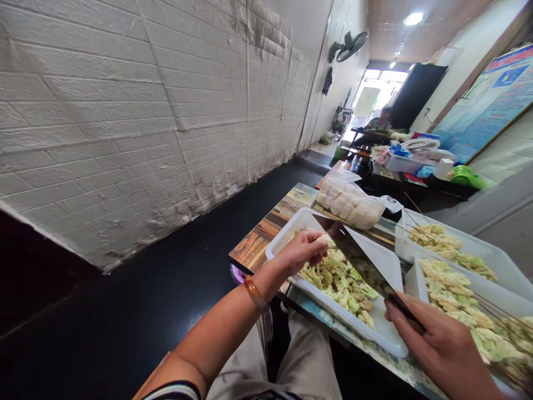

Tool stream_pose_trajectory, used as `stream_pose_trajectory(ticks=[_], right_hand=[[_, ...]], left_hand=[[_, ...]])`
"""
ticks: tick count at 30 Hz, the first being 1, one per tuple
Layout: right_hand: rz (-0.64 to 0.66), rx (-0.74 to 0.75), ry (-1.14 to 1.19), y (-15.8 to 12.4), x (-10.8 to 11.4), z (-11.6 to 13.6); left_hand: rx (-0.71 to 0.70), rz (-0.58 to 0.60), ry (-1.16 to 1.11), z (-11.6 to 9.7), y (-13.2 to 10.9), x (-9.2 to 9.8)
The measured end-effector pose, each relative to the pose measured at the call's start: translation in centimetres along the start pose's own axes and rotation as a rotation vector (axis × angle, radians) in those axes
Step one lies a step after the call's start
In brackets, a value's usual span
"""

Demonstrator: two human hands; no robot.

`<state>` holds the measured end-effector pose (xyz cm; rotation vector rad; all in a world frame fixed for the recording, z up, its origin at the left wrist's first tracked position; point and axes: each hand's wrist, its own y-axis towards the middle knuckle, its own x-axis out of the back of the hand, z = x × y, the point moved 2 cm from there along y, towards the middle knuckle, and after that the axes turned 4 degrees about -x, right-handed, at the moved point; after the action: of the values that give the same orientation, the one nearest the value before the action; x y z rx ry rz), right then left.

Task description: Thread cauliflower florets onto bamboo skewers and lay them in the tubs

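Left hand [302, 250] has its fingers pinched on one piece of the cauliflower florets [337, 280], which are heaped in the white tray [278, 242] just under it. Right hand [441, 339] is clamped on the handle of a cleaver [353, 253], blade slanting over the tray between the hands. For a clean cut, the piece looks best steadied flat, fingertips curled back from the edge

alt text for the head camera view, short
A person's left hand pinches a cauliflower floret over a white tray of cut cauliflower while the right hand grips a cleaver, its blade across the tray. Two more trays of skewered cauliflower sit to the right.
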<state>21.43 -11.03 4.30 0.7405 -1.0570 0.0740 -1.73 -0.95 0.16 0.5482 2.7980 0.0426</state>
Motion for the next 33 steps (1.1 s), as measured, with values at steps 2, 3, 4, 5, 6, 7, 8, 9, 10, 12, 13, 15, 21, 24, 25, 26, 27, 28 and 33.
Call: stream_pose_trajectory(ticks=[2, 3, 4, 5, 6, 7, 8, 9, 10, 12, 13, 15, 21, 24, 25, 26, 27, 28, 33], right_hand=[[-0.009, 0.031, -0.006, 0.2, 0.0, 0.0], [-0.012, 0.046, -0.012, 0.3, 0.0, 0.0], [-0.014, 0.058, -0.020, 0.3, 0.0, 0.0], [-0.013, 0.067, -0.028, 0.4, -0.1, 0.1], [-0.009, 0.077, -0.035, 0.5, -0.1, 0.1], [-0.006, 0.089, -0.038, 0.5, -0.2, 0.1], [-0.005, 0.094, -0.041, 0.6, -0.3, 0.1], [-0.007, 0.095, -0.045, 0.6, -0.4, 0.1], [-0.008, 0.095, -0.049, 0.7, -0.6, 0.1], [-0.012, 0.089, -0.057, 0.8, -0.8, 0.0], [-0.014, 0.089, -0.057, 0.9, -1.0, 0.1], [-0.013, 0.099, -0.043, 1.1, -1.2, 0.2], [-0.085, -0.111, 0.041, 1.0, -0.7, 1.1], [-0.133, -0.317, 0.034, 1.3, -0.3, 1.2], [-0.132, -0.360, 0.026, 1.7, -0.3, 1.1], [-0.136, -0.394, 0.019, 2.1, -0.4, 1.1], [-0.141, -0.417, 0.017, 2.7, -0.5, 1.0], [-0.145, -0.436, 0.026, 3.3, -0.8, 0.9], [-0.088, -0.498, 0.209, 5.9, -2.2, 0.4]], left_hand=[[-0.008, -0.003, 0.011, 0.0, 0.0, 0.0], [-0.010, -0.004, 0.016, 0.0, 0.0, 0.0], [-0.008, -0.009, 0.018, -0.1, 0.0, -0.1], [-0.004, -0.012, 0.020, -0.1, -0.1, -0.2], [0.001, -0.015, 0.022, -0.2, -0.1, -0.2], [0.003, -0.019, 0.023, -0.3, -0.2, -0.3], [0.004, -0.021, 0.023, -0.4, -0.2, -0.4], [0.003, -0.022, 0.023, -0.4, -0.2, -0.5], [0.002, -0.019, 0.022, -0.5, -0.3, -0.5], [0.004, -0.006, 0.018, -0.5, -0.3, -0.6], [0.005, 0.009, 0.020, -0.4, -0.3, -0.6], [0.003, 0.041, 0.027, -0.4, -0.3, -0.6], [-0.006, 0.019, 0.007, -0.6, -0.4, -0.5], [0.002, 0.004, 0.074, -0.5, -0.4, -0.5], [0.007, 0.000, 0.103, -0.5, -0.3, -0.5], [0.010, -0.004, 0.132, -0.4, -0.3, -0.6], [0.009, -0.004, 0.157, -0.4, -0.3, -0.6], [0.006, -0.001, 0.173, -0.4, -0.4, -0.6], [-0.045, 0.036, 0.172, -0.9, -0.5, -1.0]])
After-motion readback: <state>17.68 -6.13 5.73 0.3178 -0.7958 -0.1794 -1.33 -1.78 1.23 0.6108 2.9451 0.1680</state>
